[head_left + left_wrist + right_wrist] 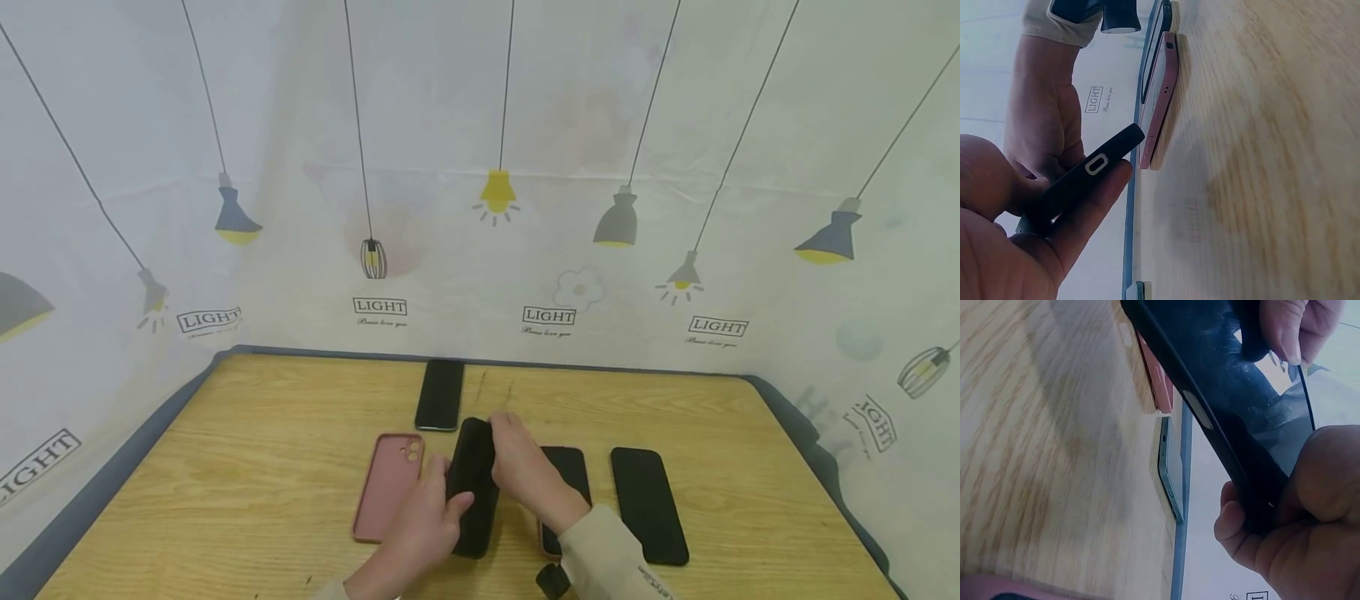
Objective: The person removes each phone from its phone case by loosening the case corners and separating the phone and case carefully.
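Observation:
Both hands hold a phone in a black case (472,500), tilted above the table. My left hand (423,521) grips its lower left side, thumb across the front. At the upper right corner my right hand (525,462) pinches the edge. A pale-rimmed oblong cutout in the case's end (1097,164) faces the left wrist camera. In the right wrist view the glossy screen (1210,369) sits inside the black case edge, which has an elongated side opening. An empty pink phone case (386,492) lies just left of the left hand.
A phone (439,396) lies at the back of the wooden table (285,433). Right of the hands lie a phone in a pink case (567,471), partly hidden by the right forearm, and a black phone (649,504). A lamp-printed cloth (465,267) surrounds the table.

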Available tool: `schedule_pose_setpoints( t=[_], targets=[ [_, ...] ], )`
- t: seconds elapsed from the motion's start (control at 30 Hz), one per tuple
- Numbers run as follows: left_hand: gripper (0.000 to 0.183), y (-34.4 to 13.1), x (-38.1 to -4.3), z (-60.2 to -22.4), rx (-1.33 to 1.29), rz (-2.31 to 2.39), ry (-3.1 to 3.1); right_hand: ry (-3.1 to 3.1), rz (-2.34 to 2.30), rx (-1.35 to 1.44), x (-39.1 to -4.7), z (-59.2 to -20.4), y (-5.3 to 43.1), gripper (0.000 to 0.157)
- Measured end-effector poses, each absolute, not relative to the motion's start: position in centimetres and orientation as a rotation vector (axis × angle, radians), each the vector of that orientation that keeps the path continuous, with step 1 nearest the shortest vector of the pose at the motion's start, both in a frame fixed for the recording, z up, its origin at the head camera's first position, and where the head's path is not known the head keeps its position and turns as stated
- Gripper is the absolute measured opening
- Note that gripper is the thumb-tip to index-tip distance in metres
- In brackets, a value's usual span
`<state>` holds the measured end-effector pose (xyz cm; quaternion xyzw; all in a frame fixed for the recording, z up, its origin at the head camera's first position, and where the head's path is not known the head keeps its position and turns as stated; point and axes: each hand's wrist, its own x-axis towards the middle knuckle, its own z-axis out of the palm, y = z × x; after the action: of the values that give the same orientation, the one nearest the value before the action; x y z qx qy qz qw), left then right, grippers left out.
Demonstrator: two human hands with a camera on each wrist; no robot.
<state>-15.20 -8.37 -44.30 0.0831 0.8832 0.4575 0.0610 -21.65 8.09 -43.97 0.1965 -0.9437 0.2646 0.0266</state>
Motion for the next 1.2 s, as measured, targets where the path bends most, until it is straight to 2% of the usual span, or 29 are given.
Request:
schedule_pose_setpoints(
  t=[0.4,0.73,1.2],
  targets=[
    [0.029,-8.7,-15.2,-44.6,0.284,1.429,2.673,-2.931,0.922,0.625,-21.5,-43.8,8.3,0.042],
    [0.031,-9.4,-15.4,-44.3,0.291,1.483,2.608,-2.825,1.044,0.742,-22.0,-44.2,8.9,0.031],
    [0.024,-10.2,-15.8,-44.4,0.339,1.633,2.430,-2.795,1.155,0.876,-22.5,-44.1,9.7,0.036]
  ],
)
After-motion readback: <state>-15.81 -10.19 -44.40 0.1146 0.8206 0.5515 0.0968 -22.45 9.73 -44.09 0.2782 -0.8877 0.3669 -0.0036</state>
